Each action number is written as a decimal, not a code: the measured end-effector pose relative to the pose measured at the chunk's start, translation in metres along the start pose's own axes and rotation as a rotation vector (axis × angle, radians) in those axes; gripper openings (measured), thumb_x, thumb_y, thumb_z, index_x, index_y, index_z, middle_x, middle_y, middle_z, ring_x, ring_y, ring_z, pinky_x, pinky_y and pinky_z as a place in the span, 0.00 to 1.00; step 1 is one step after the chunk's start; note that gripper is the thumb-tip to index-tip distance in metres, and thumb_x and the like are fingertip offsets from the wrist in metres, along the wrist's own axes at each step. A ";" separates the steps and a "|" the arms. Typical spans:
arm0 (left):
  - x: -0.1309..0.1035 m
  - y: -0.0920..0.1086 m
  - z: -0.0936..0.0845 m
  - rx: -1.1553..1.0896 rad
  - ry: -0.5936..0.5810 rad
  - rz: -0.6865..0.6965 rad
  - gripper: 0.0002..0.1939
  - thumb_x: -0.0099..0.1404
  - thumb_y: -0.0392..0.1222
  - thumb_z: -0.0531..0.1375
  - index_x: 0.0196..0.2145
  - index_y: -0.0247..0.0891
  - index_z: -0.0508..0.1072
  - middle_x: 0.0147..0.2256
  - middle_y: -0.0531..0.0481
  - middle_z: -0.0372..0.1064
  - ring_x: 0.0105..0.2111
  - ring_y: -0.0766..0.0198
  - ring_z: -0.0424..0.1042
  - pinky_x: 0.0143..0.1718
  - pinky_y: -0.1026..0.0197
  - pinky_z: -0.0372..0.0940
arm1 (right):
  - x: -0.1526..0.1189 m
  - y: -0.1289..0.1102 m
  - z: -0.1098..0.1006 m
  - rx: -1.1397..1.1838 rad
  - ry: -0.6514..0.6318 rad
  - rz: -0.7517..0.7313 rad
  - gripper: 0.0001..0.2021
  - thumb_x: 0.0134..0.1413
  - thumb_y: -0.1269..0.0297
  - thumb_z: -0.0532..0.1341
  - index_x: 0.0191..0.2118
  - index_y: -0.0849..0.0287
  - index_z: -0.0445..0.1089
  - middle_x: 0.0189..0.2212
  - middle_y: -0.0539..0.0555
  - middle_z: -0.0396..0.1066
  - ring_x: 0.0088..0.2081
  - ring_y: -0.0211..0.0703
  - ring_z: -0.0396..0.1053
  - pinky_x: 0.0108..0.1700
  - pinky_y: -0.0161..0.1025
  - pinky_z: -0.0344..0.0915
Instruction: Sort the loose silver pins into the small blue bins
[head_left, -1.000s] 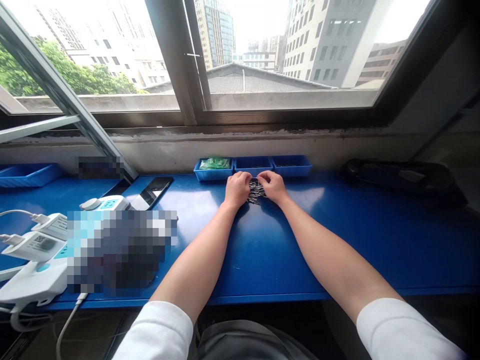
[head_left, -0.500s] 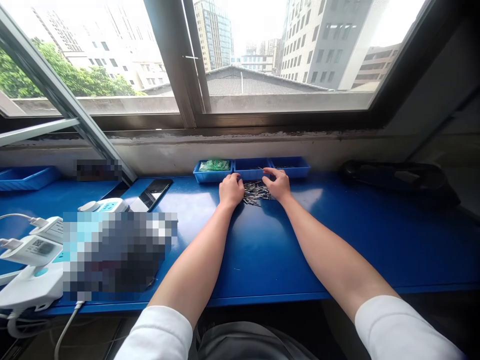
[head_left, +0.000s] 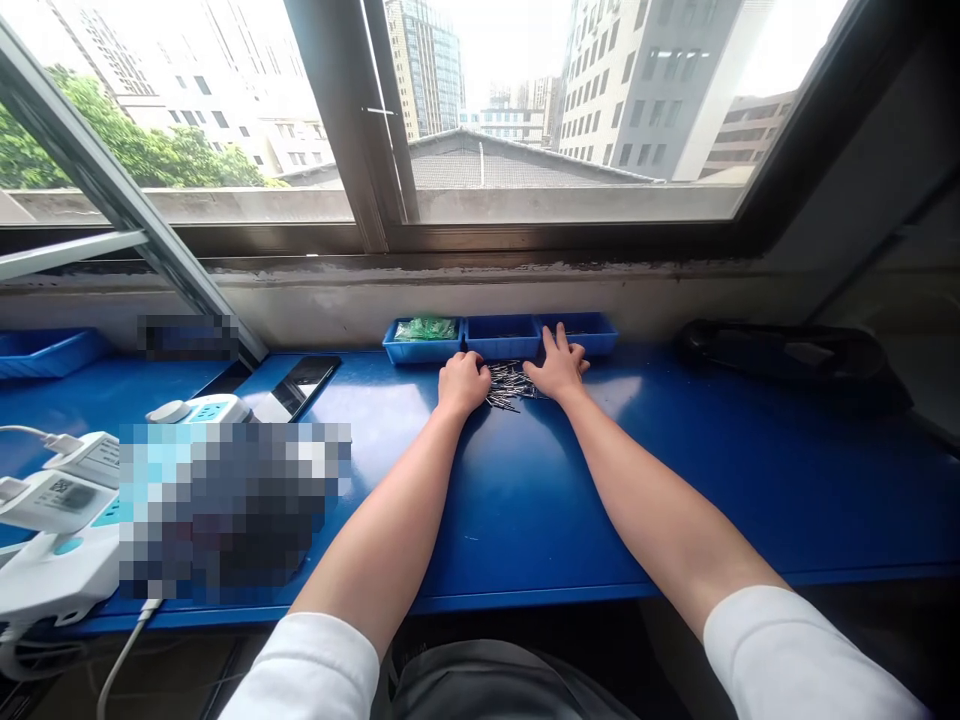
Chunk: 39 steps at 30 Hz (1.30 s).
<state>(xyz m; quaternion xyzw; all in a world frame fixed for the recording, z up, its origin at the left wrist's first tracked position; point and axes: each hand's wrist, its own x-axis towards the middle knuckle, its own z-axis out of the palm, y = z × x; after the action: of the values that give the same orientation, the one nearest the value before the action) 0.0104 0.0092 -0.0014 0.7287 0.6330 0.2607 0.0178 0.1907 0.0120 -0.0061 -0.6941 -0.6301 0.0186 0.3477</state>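
Observation:
A heap of thin, dark, shiny metal rods [head_left: 511,384] lies on the blue table between my hands; their exact kind is too small to tell. My left hand [head_left: 463,383] rests at the heap's left edge with its fingers curled closed, and whatever they hold is hidden. To the right of the heap is my right hand [head_left: 556,370], its fingers spread and reaching towards the right blue bin [head_left: 598,340]. Nothing shows between them. The middle blue bin [head_left: 499,346] stands just behind the heap. In the left blue bin [head_left: 424,353] are green-and-clear plastic packets [head_left: 426,329].
On the left of the table [head_left: 510,530] are a phone [head_left: 311,375], a white power strip [head_left: 82,565] with plugs and cables, and a blurred-out item. Another blue tray [head_left: 52,360] stands far left. A dark object [head_left: 787,360] lies at the right, below the window.
My right hand's thumb and finger were close together with a thin rod at their tips, over the middle bin. Now its fingers are spread, nearer the right bin. My left hand has barely moved.

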 end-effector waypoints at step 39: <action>-0.010 0.016 -0.005 0.006 0.005 0.293 0.14 0.68 0.43 0.49 0.40 0.43 0.73 0.42 0.47 0.71 0.45 0.57 0.66 0.50 0.52 0.51 | -0.008 -0.011 0.006 0.235 -0.133 -0.263 0.11 0.57 0.59 0.55 0.33 0.55 0.74 0.33 0.52 0.72 0.39 0.43 0.65 0.45 0.39 0.61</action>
<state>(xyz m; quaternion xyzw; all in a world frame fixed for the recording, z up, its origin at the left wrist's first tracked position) 0.0223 -0.0043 0.0047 0.8128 0.5205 0.2606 -0.0242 0.1765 0.0077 -0.0086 -0.5575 -0.7305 0.0924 0.3834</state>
